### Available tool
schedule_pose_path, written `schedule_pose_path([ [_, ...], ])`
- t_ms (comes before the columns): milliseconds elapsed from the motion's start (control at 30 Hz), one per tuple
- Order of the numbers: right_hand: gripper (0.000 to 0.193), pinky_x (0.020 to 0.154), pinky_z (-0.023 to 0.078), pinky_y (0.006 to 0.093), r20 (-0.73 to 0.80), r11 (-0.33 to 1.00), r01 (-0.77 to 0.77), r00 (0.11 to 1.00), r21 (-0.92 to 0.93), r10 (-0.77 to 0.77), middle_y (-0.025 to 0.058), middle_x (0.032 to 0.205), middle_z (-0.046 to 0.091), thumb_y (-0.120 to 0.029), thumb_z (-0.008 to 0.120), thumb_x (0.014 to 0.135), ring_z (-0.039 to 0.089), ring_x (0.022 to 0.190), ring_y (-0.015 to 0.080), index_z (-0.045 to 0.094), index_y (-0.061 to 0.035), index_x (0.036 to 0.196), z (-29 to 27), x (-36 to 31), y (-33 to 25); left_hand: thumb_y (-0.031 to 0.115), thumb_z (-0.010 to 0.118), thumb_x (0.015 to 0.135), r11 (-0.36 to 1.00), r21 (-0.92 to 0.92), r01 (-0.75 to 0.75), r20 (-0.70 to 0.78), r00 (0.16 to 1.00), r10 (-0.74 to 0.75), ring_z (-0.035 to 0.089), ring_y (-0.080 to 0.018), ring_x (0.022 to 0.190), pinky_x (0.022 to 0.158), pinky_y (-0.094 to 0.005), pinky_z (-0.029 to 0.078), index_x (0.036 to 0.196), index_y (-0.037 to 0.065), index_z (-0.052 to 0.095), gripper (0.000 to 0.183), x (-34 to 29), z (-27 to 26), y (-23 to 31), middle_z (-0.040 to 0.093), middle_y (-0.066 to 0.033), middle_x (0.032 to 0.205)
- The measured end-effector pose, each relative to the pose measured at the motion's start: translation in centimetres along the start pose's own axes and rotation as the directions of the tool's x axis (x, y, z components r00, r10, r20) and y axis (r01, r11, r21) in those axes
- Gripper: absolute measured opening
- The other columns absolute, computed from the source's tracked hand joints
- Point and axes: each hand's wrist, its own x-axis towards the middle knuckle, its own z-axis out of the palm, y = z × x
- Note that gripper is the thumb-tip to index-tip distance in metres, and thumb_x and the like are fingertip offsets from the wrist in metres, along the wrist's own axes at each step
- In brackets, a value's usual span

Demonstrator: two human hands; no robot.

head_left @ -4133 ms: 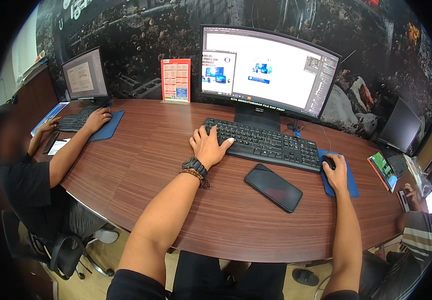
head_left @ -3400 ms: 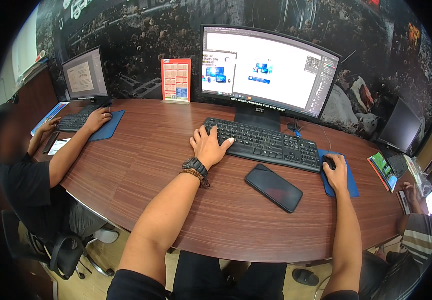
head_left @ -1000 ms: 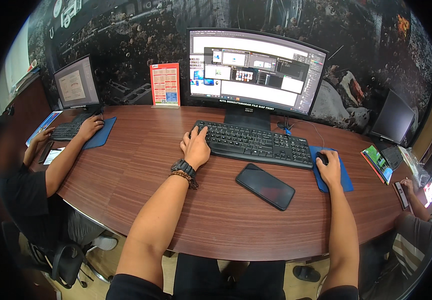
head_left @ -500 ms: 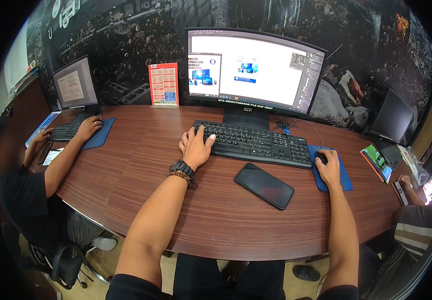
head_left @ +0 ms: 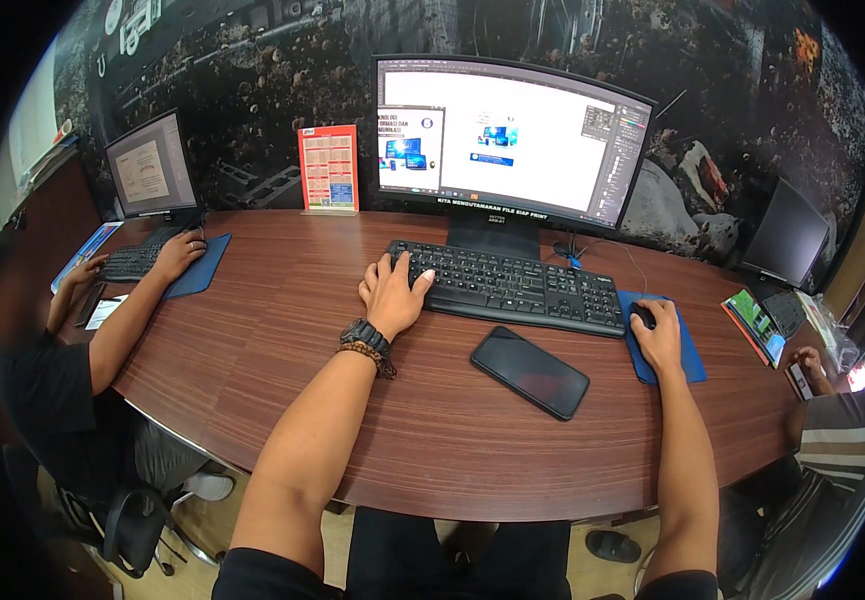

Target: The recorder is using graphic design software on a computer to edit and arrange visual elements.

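Left hand [head_left: 393,300]: released, fingers spread on the left end of the black keyboard [head_left: 513,290], gripping nothing. Right hand [head_left: 662,335]: curled around the mouse [head_left: 643,317], on the blue mouse pad [head_left: 690,355] toward the right end of the bench [head_left: 423,450]. Keyboard lies lengthwise before the monitor [head_left: 563,185], which stands by the far edge. Phone [head_left: 531,372] lies between keyboard and near edge, touched by neither hand.

Progress: a small blue graphic [head_left: 498,142] is already on the white page; a smaller window [head_left: 410,150] with similar artwork sits at screen left. Most of the page is blank. Judgement: editing underway, not visibly finished; remaining amount cannot be told.
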Motion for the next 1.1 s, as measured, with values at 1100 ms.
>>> schedule_pose_path([
  [1100, 0.03, 0.093, 0.046, 0.0415, 0.018, 1.0, 0.022, 1.0, 0.015, -0.022, 0.0142, 0.109, 0.057, -0.016, 0.065, 0.078, 0.057, 0.107, 0.0344, 0.067, -0.0038, 0.105, -0.23, -0.13, -0.4, 0.05, 0.055, 0.096, 1.0, -0.002, 0.017, 0.012, 1.0, -0.017, 0.023, -0.0444, 0.142, 0.115, -0.0576, 0.014, 0.146, 0.004, 0.044, 0.069, -0.37, -0.6, 0.53, 0.032, -0.0269, 0.153],
])
